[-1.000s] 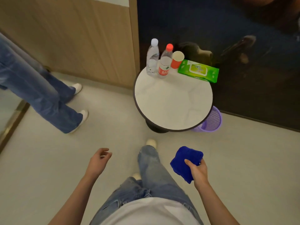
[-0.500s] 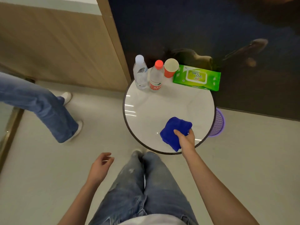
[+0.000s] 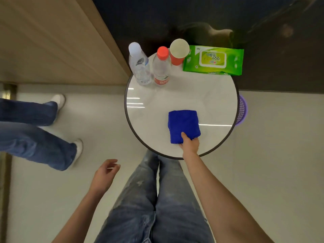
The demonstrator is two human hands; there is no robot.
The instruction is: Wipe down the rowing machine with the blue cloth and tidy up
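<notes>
The folded blue cloth [image 3: 182,124] lies flat on the round white table [image 3: 154,109], near its front edge. My right hand [image 3: 190,143] pinches the cloth's near edge, thumb on top and fingers tucked under it. My left hand [image 3: 103,176] hangs over the floor left of my legs, fingers loosely apart and holding nothing. No rowing machine is in view.
At the table's back stand a clear bottle [image 3: 139,64], a red-capped bottle [image 3: 161,66], an orange paper cup [image 3: 178,51] and a green wet-wipe pack [image 3: 213,60]. A purple basket [image 3: 242,111] peeks out at the table's right. Another person's legs [image 3: 31,130] stand at left.
I have stepped up to the table. My right hand carried the cloth from beside my leg onto the tabletop, where it now lies flat. The other person's legs shifted left.
</notes>
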